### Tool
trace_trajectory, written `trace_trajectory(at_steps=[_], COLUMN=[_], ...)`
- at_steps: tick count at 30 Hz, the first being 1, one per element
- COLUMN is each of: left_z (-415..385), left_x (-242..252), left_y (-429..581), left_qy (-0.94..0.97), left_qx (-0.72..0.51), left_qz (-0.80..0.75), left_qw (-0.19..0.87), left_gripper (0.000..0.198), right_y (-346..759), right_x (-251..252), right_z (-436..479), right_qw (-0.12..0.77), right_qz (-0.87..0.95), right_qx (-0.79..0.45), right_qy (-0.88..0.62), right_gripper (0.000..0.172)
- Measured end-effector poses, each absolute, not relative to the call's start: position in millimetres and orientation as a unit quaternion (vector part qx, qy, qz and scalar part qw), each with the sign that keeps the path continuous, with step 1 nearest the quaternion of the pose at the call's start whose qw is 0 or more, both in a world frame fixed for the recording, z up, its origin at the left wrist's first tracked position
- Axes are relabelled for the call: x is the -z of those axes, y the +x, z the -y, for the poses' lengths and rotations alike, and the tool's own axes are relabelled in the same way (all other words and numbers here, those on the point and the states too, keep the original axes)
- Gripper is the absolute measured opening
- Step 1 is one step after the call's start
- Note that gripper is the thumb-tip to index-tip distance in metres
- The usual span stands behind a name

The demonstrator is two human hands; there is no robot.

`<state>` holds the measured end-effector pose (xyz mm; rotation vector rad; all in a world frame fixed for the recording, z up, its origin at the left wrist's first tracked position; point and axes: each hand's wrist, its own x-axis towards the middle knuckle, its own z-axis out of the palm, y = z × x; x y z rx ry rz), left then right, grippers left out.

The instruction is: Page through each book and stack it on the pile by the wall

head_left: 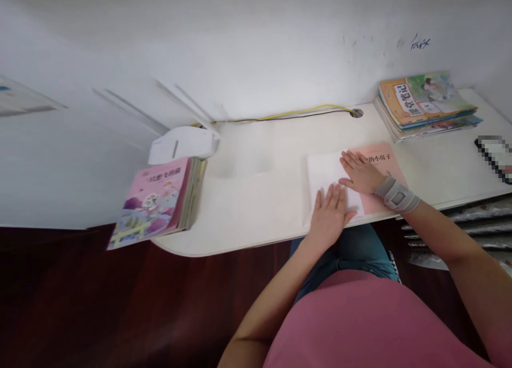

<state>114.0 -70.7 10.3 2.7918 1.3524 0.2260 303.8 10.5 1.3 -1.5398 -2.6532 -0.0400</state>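
Note:
An open book or booklet lies flat on the white desk near its front edge. Its left side is a plain white page, and its right side is a pink page with dark printed characters. My left hand rests flat on the lower part of the white page, fingers spread a little and pointing away from me. Across the line between white and pink lies my right hand, flat with its fingers stretched to the left. A grey band wraps the right wrist. Both hands partly cover the pages.
A stack of books with a pink cover overhangs the desk's left end, beside a white device. More books are piled at the back right. A phone-like object lies far right. Yellow and black cables run along the wall.

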Motion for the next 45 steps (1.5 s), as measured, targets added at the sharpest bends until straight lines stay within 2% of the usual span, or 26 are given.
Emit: trace_trajectory(at_steps=[3,5,10,13,18,21,23,24,30,34,37,41,45], left_z=[59,50,38,36,34,37,40,42,45,41,34,22,18], left_x=[-27,-37,-42,-36,-32,-38,-43,-45,-48,-43,-36,-27,-28], left_y=[89,71,47,41,32,32,34,35,39,39,37,35,31], left_qy=[0.830,0.776,0.703,0.658,0.483,0.374,0.339,0.330,0.319,0.305,0.276,0.241,0.229], left_qx=[-0.105,-0.094,-0.043,-0.137,-0.434,-0.518,-0.533,-0.536,-0.524,-0.529,-0.540,-0.548,-0.552], left_qz=[-0.548,-0.624,-0.696,-0.703,-0.596,-0.508,-0.476,-0.466,-0.435,-0.437,-0.450,-0.472,-0.458], left_qw=[-0.016,-0.013,0.143,0.234,0.473,0.578,0.612,0.622,0.659,0.661,0.656,0.646,0.658], left_gripper=[0.049,0.052,0.060,0.063,0.070,0.071,0.066,0.062,0.054,0.058,0.054,0.047,0.044], right_y=[303,302,291,288,294,294,291,289,277,277,294,349,408], right_x=[-3,-4,-7,-15,-19,-7,2,6,7,0,-4,-3,11], right_z=[-11,-13,-15,-1,48,74,83,85,86,87,88,90,96], right_qw=[0.030,0.022,0.030,0.064,0.080,0.095,0.101,0.103,0.078,0.089,0.154,0.283,0.306], right_qz=[0.865,0.867,0.864,0.838,0.839,0.858,0.863,0.863,0.869,0.872,0.864,0.767,0.684], right_qx=[0.014,0.012,0.017,0.031,-0.018,-0.034,-0.035,-0.031,0.004,-0.016,-0.033,-0.006,0.043], right_qy=[-0.501,-0.497,-0.502,-0.540,-0.538,-0.504,-0.494,-0.493,-0.489,-0.481,-0.478,-0.576,-0.660], right_gripper=[0.069,0.069,0.067,0.070,0.081,0.101,0.116,0.119,0.091,0.095,0.092,0.056,0.045])
